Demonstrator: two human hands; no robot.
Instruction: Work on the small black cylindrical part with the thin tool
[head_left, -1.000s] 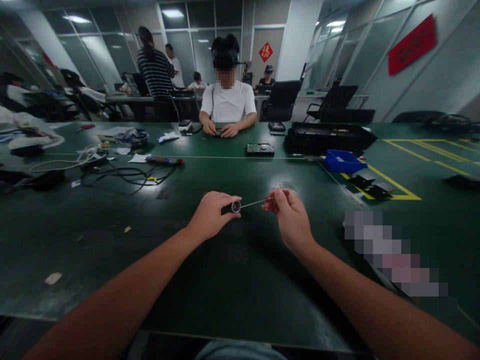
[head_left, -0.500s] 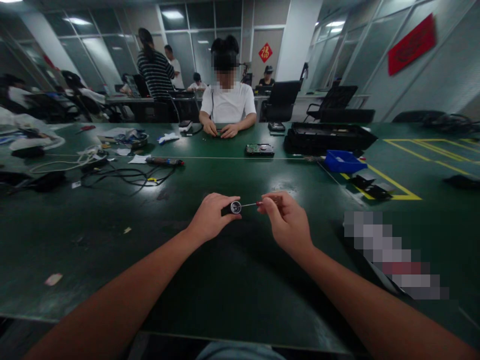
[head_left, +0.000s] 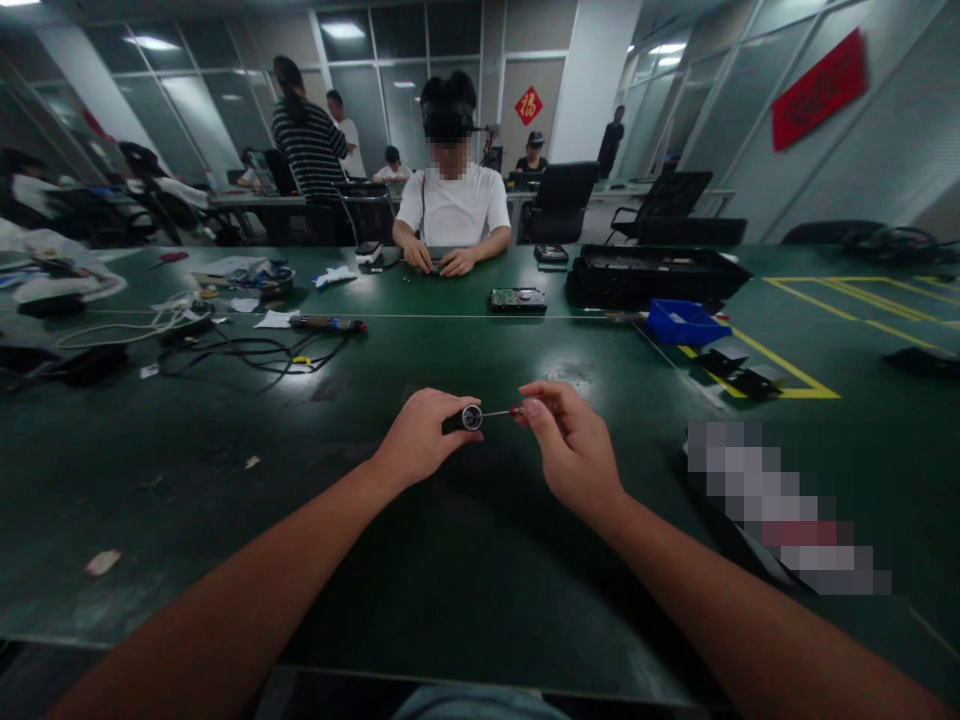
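Note:
My left hand [head_left: 421,437] is closed around a short black cylinder, perhaps a flashlight, whose silver-rimmed round end [head_left: 472,417] faces me and to the right. Between the thumb and fingers of my right hand [head_left: 574,440] is a screwdriver [head_left: 514,411] with a thin metal shaft and a red collar; its handle is mostly covered by the fingers. The shaft points left and its tip reaches into the open end of the cylinder. What the tip touches inside is too small to make out. Both hands are held above the green table [head_left: 420,590].
Across the table a person [head_left: 454,205] in a white shirt handles a small item. Beyond my hands lie a circuit-board drive [head_left: 518,299], a blue bin [head_left: 687,323], a black case [head_left: 652,275] and tangled black cables [head_left: 240,352]. A blurred-out flat object [head_left: 780,510] lies right of my right arm.
The fingers of my right hand have shifted slightly around the screwdriver handle, and the shaft's angle has changed a little. My left hand holds the cylinder almost unchanged.

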